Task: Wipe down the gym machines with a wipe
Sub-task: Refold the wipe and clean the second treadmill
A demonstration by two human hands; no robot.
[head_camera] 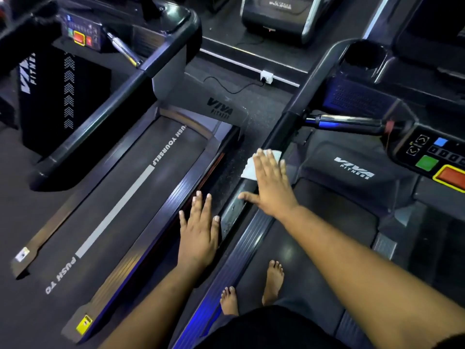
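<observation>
My right hand (270, 183) lies flat, fingers straight, pressing a white wipe (249, 167) onto the left handrail (281, 127) of the right treadmill, low on the bar near its base. Most of the wipe is hidden under my palm and fingers. My left hand (198, 230) hovers open with spread fingers over the right side rail (161, 215) of the left treadmill, holding nothing; whether it touches the rail is unclear.
The left treadmill's belt (120, 197) reads "PUSH YOURSELF". The right treadmill's console (435, 159) has green and red buttons. My bare feet (273, 280) stand on the right treadmill's deck. A wall socket (266, 76) and cable lie on the floor ahead.
</observation>
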